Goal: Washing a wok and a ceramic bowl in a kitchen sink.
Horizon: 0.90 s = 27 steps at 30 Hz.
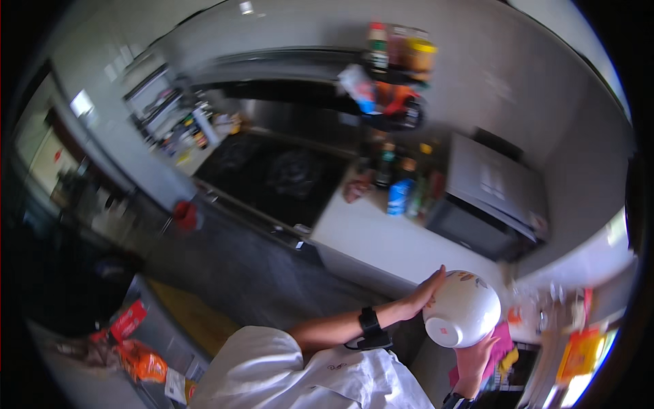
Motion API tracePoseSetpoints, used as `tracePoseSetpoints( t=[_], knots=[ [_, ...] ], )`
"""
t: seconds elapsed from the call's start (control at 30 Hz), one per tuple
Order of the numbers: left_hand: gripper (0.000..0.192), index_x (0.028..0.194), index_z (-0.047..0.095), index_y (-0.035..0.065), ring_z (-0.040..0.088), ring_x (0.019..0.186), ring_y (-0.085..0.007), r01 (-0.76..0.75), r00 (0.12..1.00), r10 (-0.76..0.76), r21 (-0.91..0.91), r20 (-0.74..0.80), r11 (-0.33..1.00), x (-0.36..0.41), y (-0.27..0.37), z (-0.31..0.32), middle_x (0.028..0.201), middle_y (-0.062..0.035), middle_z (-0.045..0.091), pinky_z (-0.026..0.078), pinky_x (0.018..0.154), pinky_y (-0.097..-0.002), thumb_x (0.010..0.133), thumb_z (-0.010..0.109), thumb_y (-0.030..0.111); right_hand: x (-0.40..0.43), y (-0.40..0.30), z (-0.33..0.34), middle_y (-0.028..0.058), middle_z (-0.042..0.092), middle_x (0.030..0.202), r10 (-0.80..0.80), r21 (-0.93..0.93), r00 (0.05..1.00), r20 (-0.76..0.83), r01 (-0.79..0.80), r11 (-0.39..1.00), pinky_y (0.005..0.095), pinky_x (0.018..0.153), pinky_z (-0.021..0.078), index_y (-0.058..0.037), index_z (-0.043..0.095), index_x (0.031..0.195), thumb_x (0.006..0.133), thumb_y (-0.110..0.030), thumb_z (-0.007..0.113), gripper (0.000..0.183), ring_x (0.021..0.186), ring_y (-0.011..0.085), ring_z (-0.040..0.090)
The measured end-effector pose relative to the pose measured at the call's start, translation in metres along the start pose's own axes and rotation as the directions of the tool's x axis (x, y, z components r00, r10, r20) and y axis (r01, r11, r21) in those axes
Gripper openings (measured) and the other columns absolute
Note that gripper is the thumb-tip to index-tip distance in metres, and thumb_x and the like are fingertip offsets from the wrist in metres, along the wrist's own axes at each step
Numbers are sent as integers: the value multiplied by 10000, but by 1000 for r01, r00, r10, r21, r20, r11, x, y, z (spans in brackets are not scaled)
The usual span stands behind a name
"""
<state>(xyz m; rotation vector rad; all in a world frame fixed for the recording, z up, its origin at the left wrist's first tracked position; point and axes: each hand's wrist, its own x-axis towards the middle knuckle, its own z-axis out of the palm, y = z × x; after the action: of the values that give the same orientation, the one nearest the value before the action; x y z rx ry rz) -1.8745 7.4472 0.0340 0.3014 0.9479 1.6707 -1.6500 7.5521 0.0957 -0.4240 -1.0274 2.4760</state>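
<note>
A white ceramic bowl (pixel 462 309) with a floral pattern is held between my two hands. It is tilted so that its foot ring and underside, which bear a small red mark, face me; its inside is hidden. My left hand (pixel 430 292) grips the bowl's side near the rim, with a black band on the wrist. From below, my right hand (pixel 474 354) holds the opposite side, its fingers partly hidden by the bowl. Just beyond the bowl runs a white countertop (pixel 368 240).
A gas stove (pixel 276 166) adjoins the counter. Several bottles, one a blue container (pixel 400 197), stand beside a microwave oven (pixel 490 199). A wall shelf above holds jars (pixel 421 53). A pink cloth (pixel 503 345) hangs near my right hand. A red bucket (pixel 185 214) stands on the floor.
</note>
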Motion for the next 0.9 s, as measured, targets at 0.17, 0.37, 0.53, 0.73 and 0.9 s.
tracePoseSetpoints(
  t=[0.17, 0.37, 0.53, 0.73, 0.9],
  knots=[
    [595, 1355, 524, 46, 440, 1304, -168, -567, 736, 597, 193, -318, 801, -97, 62, -101, 1369, -96, 524, 344, 1104, -331, 1074, 302, 521, 119, 79, 117, 126, 429, 1518, 319, 242, 945, 69, -326, 914, 555, 1130, 325, -190, 230, 1579, 992, -700, 254, 778, 1379, 359, 418],
    [707, 1513, 332, -24, 269, 1472, -332, -397, 175, 983, 909, -57, 124, -229, 145, -156, 1574, -207, 317, 193, 1200, -422, 1066, 251, 517, 197, 198, 195, 174, 580, 1342, 739, -89, 618, 266, -748, 658, 523, 1050, 430, -35, 458, 1435, 939, -538, 473, 706, 1212, 357, 566],
    [932, 1595, 25, 47, 94, 1529, -281, -572, 238, 625, 413, -743, 709, -297, 147, -219, 1662, -169, 21, 118, 1231, -405, 979, 250, 709, 209, 268, 273, 137, 612, 1263, 685, -423, 641, 345, -545, 723, 431, 1007, 476, 4, 536, 1336, 867, -309, 551, 564, 1175, 292, 583],
    [758, 1596, 147, 74, 165, 1516, -263, -666, 54, 788, 566, -614, 486, -344, 165, -277, 1631, -187, 192, 144, 1218, -398, 1039, 376, 533, 300, 384, 270, 145, 534, 1401, 465, -623, 679, 569, -13, 782, 426, 1102, 392, -32, 421, 1466, 1029, -353, 429, 542, 1283, 276, 518],
    [738, 1612, 78, 136, -30, 1544, -305, -280, -183, 790, 801, -585, 528, -392, 188, -298, 1668, -172, -28, 53, 1223, -453, 1044, 361, 513, 260, 394, 449, 83, 211, 1648, 424, -188, 172, 889, -708, 680, 449, 1218, 172, -150, 168, 1604, 1052, -444, 316, 643, 1494, 314, 238]
  ],
)
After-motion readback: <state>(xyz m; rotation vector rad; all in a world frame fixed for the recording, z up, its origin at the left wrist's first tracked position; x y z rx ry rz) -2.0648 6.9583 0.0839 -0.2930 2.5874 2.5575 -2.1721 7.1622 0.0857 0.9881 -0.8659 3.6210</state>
